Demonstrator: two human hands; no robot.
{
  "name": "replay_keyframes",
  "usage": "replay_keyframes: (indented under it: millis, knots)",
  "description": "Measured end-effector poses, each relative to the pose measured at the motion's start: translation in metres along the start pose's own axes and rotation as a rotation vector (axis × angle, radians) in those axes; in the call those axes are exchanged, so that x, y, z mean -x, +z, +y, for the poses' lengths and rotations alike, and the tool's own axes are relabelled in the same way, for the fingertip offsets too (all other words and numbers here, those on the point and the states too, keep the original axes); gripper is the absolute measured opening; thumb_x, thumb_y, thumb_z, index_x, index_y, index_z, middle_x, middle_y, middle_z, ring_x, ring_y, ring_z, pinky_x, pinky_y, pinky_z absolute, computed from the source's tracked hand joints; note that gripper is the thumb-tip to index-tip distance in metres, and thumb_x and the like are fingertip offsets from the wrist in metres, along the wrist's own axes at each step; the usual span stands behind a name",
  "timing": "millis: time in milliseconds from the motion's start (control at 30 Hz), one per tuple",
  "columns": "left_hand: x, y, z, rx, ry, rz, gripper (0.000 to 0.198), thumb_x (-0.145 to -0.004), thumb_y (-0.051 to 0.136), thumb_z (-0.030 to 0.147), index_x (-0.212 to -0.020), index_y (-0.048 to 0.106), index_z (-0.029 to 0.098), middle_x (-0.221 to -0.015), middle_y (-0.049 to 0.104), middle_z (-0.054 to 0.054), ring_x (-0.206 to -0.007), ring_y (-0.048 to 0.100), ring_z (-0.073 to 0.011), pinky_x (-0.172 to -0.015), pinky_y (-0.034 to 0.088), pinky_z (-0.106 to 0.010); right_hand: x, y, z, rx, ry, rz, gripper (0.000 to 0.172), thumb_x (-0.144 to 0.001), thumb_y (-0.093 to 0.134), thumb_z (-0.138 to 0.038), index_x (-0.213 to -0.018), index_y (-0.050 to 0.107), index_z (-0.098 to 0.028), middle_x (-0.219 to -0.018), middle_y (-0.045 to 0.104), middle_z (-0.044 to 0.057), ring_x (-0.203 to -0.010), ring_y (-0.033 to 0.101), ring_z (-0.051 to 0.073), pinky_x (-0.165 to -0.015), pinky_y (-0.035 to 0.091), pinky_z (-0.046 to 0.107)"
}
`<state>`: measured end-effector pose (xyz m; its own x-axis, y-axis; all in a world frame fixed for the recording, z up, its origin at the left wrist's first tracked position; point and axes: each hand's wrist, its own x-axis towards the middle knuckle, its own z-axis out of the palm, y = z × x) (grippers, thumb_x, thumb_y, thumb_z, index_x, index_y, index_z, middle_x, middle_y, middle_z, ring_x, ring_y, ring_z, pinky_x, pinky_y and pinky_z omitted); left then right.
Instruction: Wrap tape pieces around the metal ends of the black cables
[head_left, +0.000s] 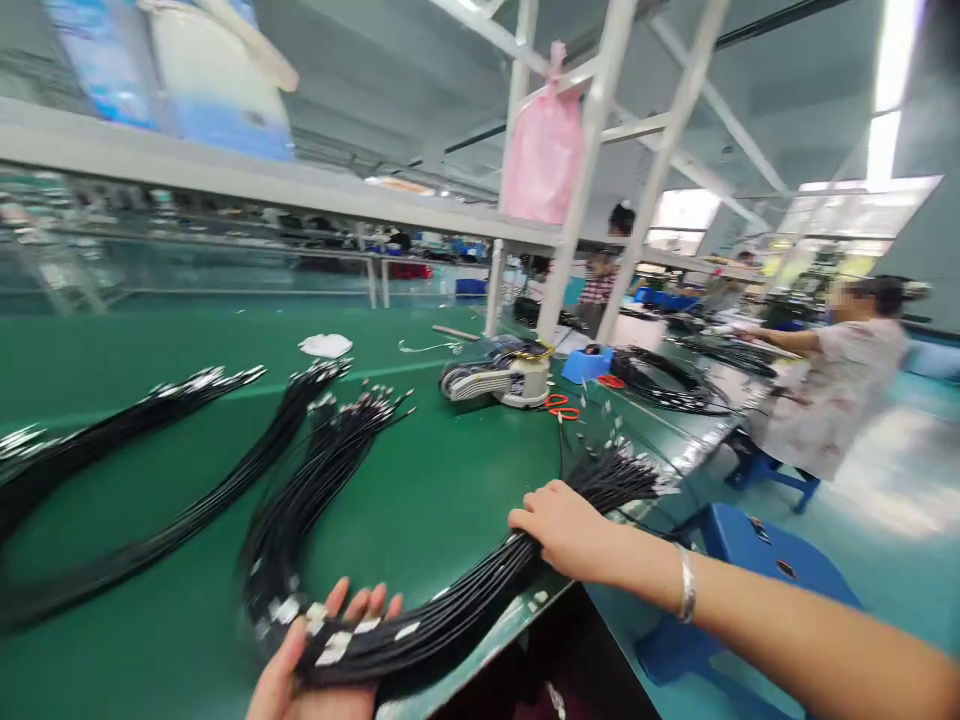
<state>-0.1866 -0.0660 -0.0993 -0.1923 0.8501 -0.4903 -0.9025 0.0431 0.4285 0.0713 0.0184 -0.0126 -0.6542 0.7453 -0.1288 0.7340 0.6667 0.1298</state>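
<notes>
A thick bundle of black cables [450, 612] curves in a U along the front edge of the green tabletop. My left hand [330, 650] cradles it from below at the bend, thumb on one side and fingertips showing beyond it, beside small white labels. Over the other end, my right hand [566, 530] is closed around the bundle, a short way from its pale connector tips [637, 470]. The bundle's far arm [300, 500] runs back to more tips on the table. To the left lie two more cable bundles, one of them a curved bundle [217, 510].
A grey tape dispenser [499, 375] stands mid-table with orange-handled scissors [562, 407] beside it. Behind are a blue holder [587, 364] and coiled cables [664, 378]. A blue stool [772, 550] stands at right; a seated person [847, 380] works beyond. A white shelf [337, 195] crosses overhead.
</notes>
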Motion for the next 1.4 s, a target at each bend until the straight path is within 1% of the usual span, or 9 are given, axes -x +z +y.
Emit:
replay_keyframes:
  millis: [167, 300, 400, 567, 767, 867, 1067, 1233, 1400]
  knots:
    - [0.021, 0.010, -0.016, 0.135, 0.026, -0.166, 0.048, -0.077, 0.045, 0.006, -0.125, 0.044, 0.006, -0.123, 0.056, -0.025, -0.117, 0.053, -0.0324, -0.102, 0.041, -0.050, 0.000, 0.004, -0.008, -0.503, -0.108, 0.081, 0.049, -0.077, 0.061, -0.030, -0.124, 0.053, -0.022, -0.129, 0.054, 0.009, -0.119, 0.047, 0.023, -0.100, 0.036, 0.036]
    - [0.026, 0.008, -0.020, 0.085, 0.105, -0.149, 0.040, -0.080, 0.051, 0.003, -0.120, 0.048, 0.006, -0.124, 0.057, -0.023, -0.119, 0.051, -0.0302, -0.106, 0.037, -0.044, -0.026, -0.016, -0.052, -0.774, -0.207, 0.201, 0.026, -0.089, 0.047, -0.034, -0.100, 0.067, -0.023, -0.101, 0.069, 0.004, -0.091, 0.062, 0.017, -0.081, 0.046, 0.028]
    - [0.027, 0.009, -0.025, 0.071, 0.141, -0.118, 0.044, -0.076, 0.051, 0.000, -0.119, 0.049, 0.007, -0.120, 0.060, -0.021, -0.118, 0.052, -0.0294, -0.106, 0.036, -0.044, -0.049, -0.006, -0.079, -0.759, -0.301, 0.079, 0.021, -0.085, 0.054, -0.036, -0.092, 0.070, -0.025, -0.089, 0.072, 0.000, -0.077, 0.064, 0.016, -0.070, 0.045, 0.025]
    - [0.030, 0.011, -0.030, -0.148, 0.274, -0.063, 0.047, -0.075, 0.057, 0.006, -0.122, 0.050, 0.009, -0.122, 0.058, -0.018, -0.123, 0.048, -0.0288, -0.108, 0.033, -0.043, -0.062, 0.014, -0.077, -0.812, -0.265, 0.116, 0.026, -0.088, 0.048, -0.032, -0.080, 0.070, -0.022, -0.080, 0.072, 0.001, -0.073, 0.063, 0.016, -0.067, 0.043, 0.025]
    - [0.070, 0.009, -0.013, -0.830, 0.838, 0.486, 0.052, -0.074, 0.069, 0.029, -0.123, 0.054, 0.031, -0.145, 0.037, -0.001, -0.132, 0.034, -0.0235, -0.111, 0.024, -0.033, -0.059, 0.020, -0.062, -1.216, -0.137, 0.087, 0.021, -0.087, 0.047, -0.033, -0.086, 0.063, -0.019, -0.072, 0.066, 0.001, -0.060, 0.061, 0.013, -0.060, 0.046, 0.024]
    - [0.075, 0.020, -0.007, -0.964, 0.654, 0.361, 0.030, -0.077, 0.064, 0.039, -0.101, 0.069, 0.021, -0.110, 0.067, -0.008, -0.100, 0.061, -0.0228, -0.094, 0.044, -0.033, -0.059, 0.029, -0.068, -1.319, -0.187, 0.062, 0.021, -0.087, 0.049, -0.033, -0.093, 0.064, -0.020, -0.073, 0.065, 0.001, -0.062, 0.059, 0.013, -0.061, 0.047, 0.024]
    - [0.029, 0.051, -0.012, -0.701, 0.405, 0.028, 0.028, -0.068, 0.074, 0.031, -0.089, 0.070, 0.013, -0.086, 0.072, -0.007, -0.073, 0.064, -0.0143, -0.072, 0.051, -0.024, -0.062, 0.027, -0.054, -1.458, -0.277, -0.118, 0.031, -0.089, 0.046, -0.037, -0.092, 0.066, -0.014, -0.080, 0.068, 0.007, -0.070, 0.061, 0.014, -0.067, 0.048, 0.027]
    - [0.018, 0.055, -0.008, -0.547, 0.336, -0.048, 0.020, -0.068, 0.075, 0.026, -0.077, 0.069, 0.010, -0.076, 0.070, -0.008, -0.074, 0.065, -0.0156, -0.070, 0.053, -0.025, -0.061, 0.025, -0.027, -1.477, -0.223, -0.142, 0.036, -0.087, 0.049, -0.039, -0.104, 0.066, -0.012, -0.090, 0.070, 0.010, -0.079, 0.062, 0.016, -0.075, 0.048, 0.029]
    - [0.016, 0.052, 0.007, -0.463, 0.323, -0.036, 0.009, -0.074, 0.069, 0.016, -0.077, 0.066, 0.008, -0.079, 0.070, -0.010, -0.074, 0.066, -0.0170, -0.070, 0.055, -0.027, -0.055, 0.029, -0.042, -1.395, -0.221, -0.105, 0.023, -0.083, 0.055, -0.035, -0.089, 0.066, -0.015, -0.072, 0.066, 0.002, -0.068, 0.058, 0.013, -0.068, 0.045, 0.025]
